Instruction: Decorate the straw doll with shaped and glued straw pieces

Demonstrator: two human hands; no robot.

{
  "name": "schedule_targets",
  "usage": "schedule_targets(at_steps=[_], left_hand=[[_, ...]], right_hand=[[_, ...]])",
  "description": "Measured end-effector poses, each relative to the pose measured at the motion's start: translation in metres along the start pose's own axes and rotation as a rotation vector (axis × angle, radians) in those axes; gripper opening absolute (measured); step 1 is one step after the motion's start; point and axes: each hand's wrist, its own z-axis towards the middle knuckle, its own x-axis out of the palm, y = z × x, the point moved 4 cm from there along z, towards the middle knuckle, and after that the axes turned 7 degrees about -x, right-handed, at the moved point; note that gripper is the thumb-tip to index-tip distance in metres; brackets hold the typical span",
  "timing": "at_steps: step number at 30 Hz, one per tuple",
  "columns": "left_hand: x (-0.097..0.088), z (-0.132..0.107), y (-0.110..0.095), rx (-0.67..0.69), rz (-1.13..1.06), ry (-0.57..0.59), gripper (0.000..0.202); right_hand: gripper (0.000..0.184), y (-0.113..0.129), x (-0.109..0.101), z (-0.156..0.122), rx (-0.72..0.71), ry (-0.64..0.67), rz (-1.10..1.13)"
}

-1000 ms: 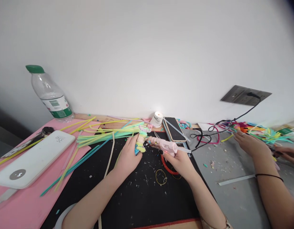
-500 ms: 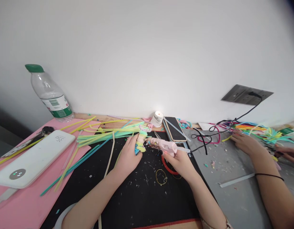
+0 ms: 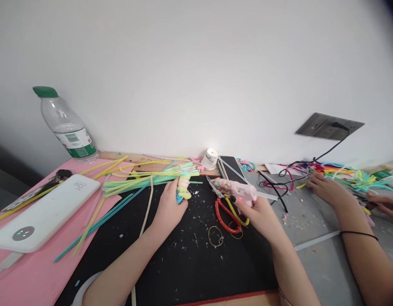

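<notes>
My left hand (image 3: 171, 201) is closed around a small figure of coiled pipe cleaners (image 3: 184, 185) in yellow, peach and blue, held upright over the black mat (image 3: 183, 267). In my right hand (image 3: 254, 210) is a pink hot glue gun (image 3: 236, 188), its nozzle pointing left, apart from the figure, and a clear glue stick (image 3: 269, 195) sticking out of its back. Below the glue gun lie scissors (image 3: 222, 215) with red and yellow handles. A bundle of green and yellow pipe cleaners (image 3: 135, 182) lies beyond my left hand.
A white power bank (image 3: 52, 208) and a plastic bottle (image 3: 69, 127) stand at left. Near the wall are a white cup (image 3: 210, 159) and a phone (image 3: 232, 168). A black cord (image 3: 330, 147) runs to the outlet. Another person's hands (image 3: 330, 191) work at right among colourful pipe cleaners (image 3: 365, 176).
My right hand has drawn the glue gun to the right, away from the figure, uncovering the scissors. My left hand has shifted slightly left with the figure.
</notes>
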Motion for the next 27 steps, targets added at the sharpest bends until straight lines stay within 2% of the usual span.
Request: schedule_targets(at_steps=[3,6,10,13,19,21,23,25,27], left_hand=[[-0.002,0.001,0.001,-0.026,-0.043,-0.042,0.051],[-0.003,0.002,0.002,-0.056,-0.062,-0.067,0.046],[-0.006,0.003,0.002,-0.093,-0.087,-0.098,0.047],[-0.01,0.004,0.002,-0.11,-0.103,-0.127,0.047],[-0.018,0.004,0.003,-0.15,-0.16,-0.205,0.043],[-0.021,0.005,0.005,-0.173,-0.208,-0.245,0.041],[-0.024,0.006,0.009,-0.188,-0.272,-0.302,0.042],[-0.026,0.007,0.014,-0.19,-0.33,-0.368,0.044],[-0.026,0.008,0.018,-0.188,-0.375,-0.412,0.045]], right_hand=[[0.038,-0.019,-0.035,-0.012,0.117,-0.195,-0.237],[0.036,-0.042,-0.064,-0.025,0.237,-0.259,-0.478],[0.039,-0.071,-0.082,-0.036,0.28,-0.159,-0.68],[0.041,-0.093,-0.087,-0.041,0.322,-0.07,-0.765],[0.044,-0.125,-0.093,-0.046,0.366,0.009,-0.908],[0.046,-0.125,-0.093,-0.044,0.395,0.054,-0.919],[0.042,-0.114,-0.093,-0.041,0.41,0.057,-0.924],[0.031,-0.09,-0.09,-0.035,0.389,-0.004,-0.907],[0.023,-0.056,-0.081,-0.025,0.302,-0.117,-0.833]])
